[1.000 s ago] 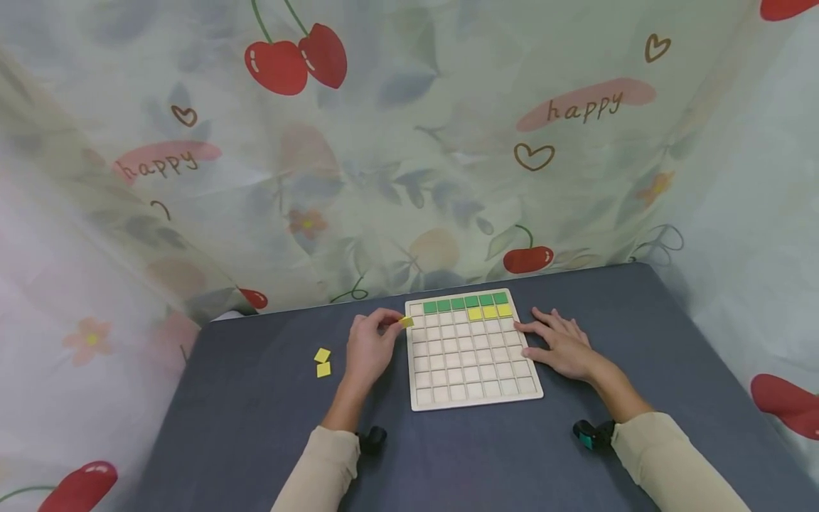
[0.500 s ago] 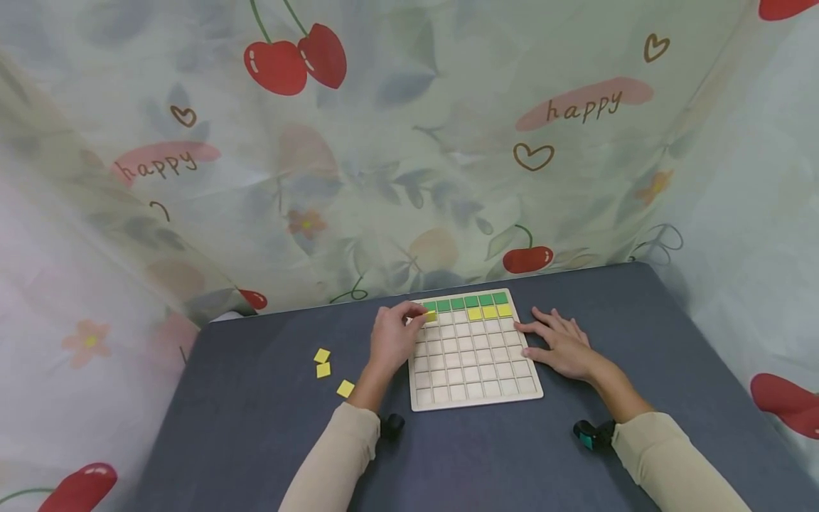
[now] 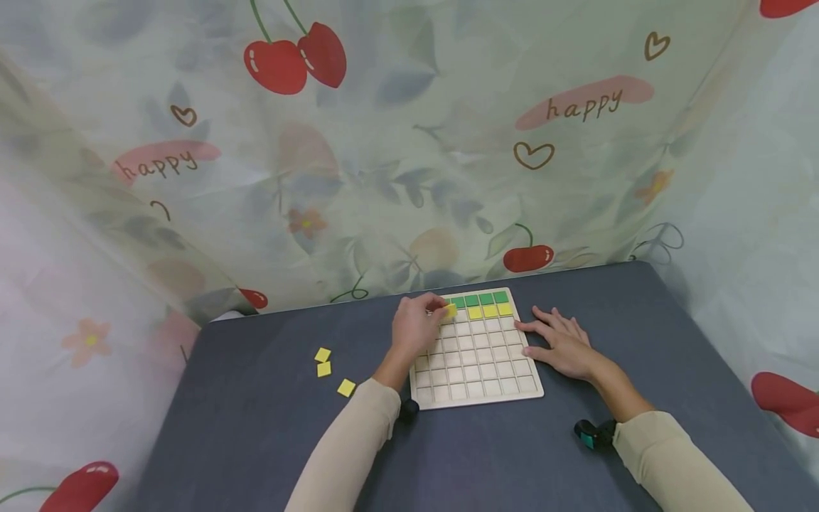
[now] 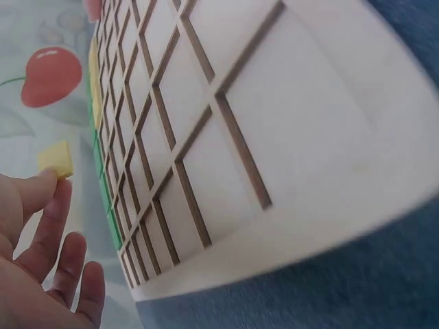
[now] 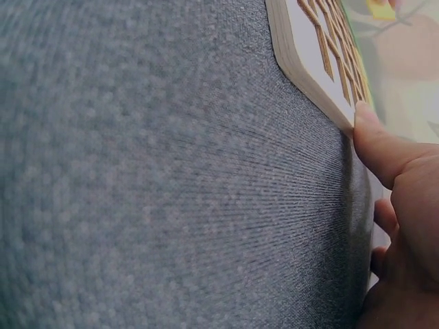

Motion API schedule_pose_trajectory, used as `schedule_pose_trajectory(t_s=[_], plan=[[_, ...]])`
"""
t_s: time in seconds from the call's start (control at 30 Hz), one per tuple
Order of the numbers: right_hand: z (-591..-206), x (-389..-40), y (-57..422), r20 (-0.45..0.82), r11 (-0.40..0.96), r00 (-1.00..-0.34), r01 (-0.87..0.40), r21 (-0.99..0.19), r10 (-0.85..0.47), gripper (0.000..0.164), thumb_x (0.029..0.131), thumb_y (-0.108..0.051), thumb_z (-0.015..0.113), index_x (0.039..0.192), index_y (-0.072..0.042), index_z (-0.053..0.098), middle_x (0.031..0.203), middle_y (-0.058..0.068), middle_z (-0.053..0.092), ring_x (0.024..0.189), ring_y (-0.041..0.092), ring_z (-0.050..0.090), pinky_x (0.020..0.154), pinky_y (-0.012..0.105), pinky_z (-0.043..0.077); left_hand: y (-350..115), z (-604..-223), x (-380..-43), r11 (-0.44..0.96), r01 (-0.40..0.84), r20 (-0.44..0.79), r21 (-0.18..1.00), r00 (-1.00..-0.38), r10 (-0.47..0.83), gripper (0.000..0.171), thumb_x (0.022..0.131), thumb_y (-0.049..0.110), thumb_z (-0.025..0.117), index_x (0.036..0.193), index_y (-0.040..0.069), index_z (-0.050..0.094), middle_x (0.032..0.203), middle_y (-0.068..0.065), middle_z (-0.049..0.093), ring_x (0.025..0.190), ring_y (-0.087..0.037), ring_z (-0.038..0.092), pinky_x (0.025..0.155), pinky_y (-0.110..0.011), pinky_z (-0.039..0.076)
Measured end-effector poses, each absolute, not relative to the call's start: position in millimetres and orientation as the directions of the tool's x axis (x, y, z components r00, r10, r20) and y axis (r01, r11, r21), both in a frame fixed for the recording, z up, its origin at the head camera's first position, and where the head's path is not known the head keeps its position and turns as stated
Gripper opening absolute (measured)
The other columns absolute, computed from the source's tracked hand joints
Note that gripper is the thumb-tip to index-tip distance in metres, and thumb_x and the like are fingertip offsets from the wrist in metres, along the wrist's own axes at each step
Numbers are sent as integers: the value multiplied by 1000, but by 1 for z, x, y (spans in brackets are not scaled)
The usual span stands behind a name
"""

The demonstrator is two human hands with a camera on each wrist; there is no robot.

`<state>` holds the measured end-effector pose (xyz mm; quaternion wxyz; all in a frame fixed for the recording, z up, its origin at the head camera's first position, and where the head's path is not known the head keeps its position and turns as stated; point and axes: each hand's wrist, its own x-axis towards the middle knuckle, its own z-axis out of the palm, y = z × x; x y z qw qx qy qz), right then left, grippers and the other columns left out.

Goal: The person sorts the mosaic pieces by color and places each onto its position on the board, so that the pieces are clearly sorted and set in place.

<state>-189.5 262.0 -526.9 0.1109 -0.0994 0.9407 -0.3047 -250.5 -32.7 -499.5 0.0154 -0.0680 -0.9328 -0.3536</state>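
A pale square grid board (image 3: pixel 470 358) lies flat on the dark cloth. Green tiles (image 3: pixel 486 299) line its far row, and yellow tiles (image 3: pixel 489 311) fill the right end of the row below. My left hand (image 3: pixel 414 328) reaches over the board's far left part, pinching a yellow tile (image 4: pixel 56 159) between thumb and fingertips. That tile is held above the second row, left of the yellow ones. My right hand (image 3: pixel 563 346) rests by the board's right side with fingers spread. In the right wrist view its thumb (image 5: pixel 377 147) touches the board's edge.
Three loose yellow tiles, the upper tile (image 3: pixel 323 354), the middle tile (image 3: pixel 324 369) and the lower tile (image 3: pixel 346 387), lie on the dark tablecloth (image 3: pixel 256 427) left of the board. A printed curtain (image 3: pixel 397 142) stands behind the table and along both sides.
My left hand has moved right across the board with the yellow tile, uncovering a loose tile by the forearm. The right hand has stayed at the board's right edge.
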Motion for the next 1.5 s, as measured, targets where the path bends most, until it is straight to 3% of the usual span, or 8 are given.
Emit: schedule_pose_trajectory(t_s=[0.17,0.43,0.8,1.13,1.5], plan=[[-528,-189,262,-143,795,-957,-122,-594,-253,60,98,-46,65,151,-23,51,168,24,20,154,56,4,118,75,-2,-22,-502,-255,771,166,83,614,-986,146,10,99,29,68,105,28,76,101,6,78,103,-20,60,82,-37,48],[-529,-189,262,-139,796,-959,-119,-594,-248,59,98,-45,65,151,-23,51,168,24,20,154,55,3,118,75,-2,-12,-504,-260,838,229,128,495,-973,191,8,98,30,70,102,28,77,97,8,79,91,-18,59,75,-32,48],[-531,-188,267,-112,771,-951,-160,-616,-287,58,99,-45,63,152,-23,51,168,23,19,154,57,3,118,76,-3,-10,-511,-261,844,230,118,485,-973,198,10,99,28,68,104,26,77,96,7,78,98,-21,60,85,-36,49],[-531,-188,266,-112,776,-954,-156,-611,-280,58,99,-44,63,152,-23,50,169,23,19,154,56,3,118,75,-3,-5,-516,-263,910,279,145,307,-959,245,14,100,33,66,109,30,77,100,8,76,95,-20,59,82,-39,51],[-529,-187,265,-115,772,-953,-153,-617,-281,57,100,-43,64,152,-22,51,169,23,19,154,56,2,118,75,-4,-9,-519,-259,930,350,143,112,-932,333,22,103,42,60,115,37,77,113,6,59,105,-18,50,89,-39,47]])
